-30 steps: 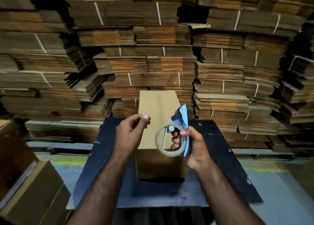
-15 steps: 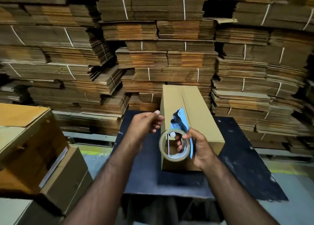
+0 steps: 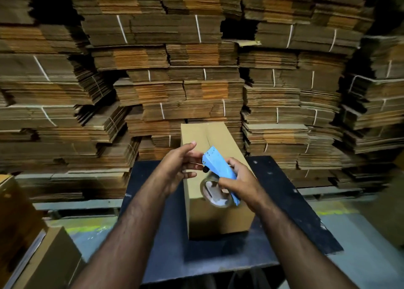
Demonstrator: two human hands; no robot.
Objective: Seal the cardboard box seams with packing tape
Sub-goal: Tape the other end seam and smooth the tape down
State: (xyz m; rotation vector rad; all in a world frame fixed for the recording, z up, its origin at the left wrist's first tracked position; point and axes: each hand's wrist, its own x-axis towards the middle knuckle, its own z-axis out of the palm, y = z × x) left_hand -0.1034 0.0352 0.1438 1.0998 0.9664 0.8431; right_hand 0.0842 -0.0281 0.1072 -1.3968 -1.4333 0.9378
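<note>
Head view: you hold the tape dispenser over the box, both hands raised.

Your right hand [image 3: 240, 180] grips the blue tape dispenser [image 3: 218, 168], its roll of packing tape [image 3: 215, 193] hanging beneath. Your left hand [image 3: 178, 168] is loose-fingered, fingertips at the dispenser's front end; whether it pinches tape, you cannot tell. The cardboard box [image 3: 209, 218] lies lengthwise mid-table on the dark table [image 3: 295, 212], running toward the far edge. Bundled flat cardboard stacks [image 3: 196, 70] rise behind it.

The tape roll [image 3: 215, 193] is motion-blurred; the hands hide the cardboard box [image 3: 218, 214] top's nearer half; desk [image 3: 295, 212] front edge unclear.
</note>
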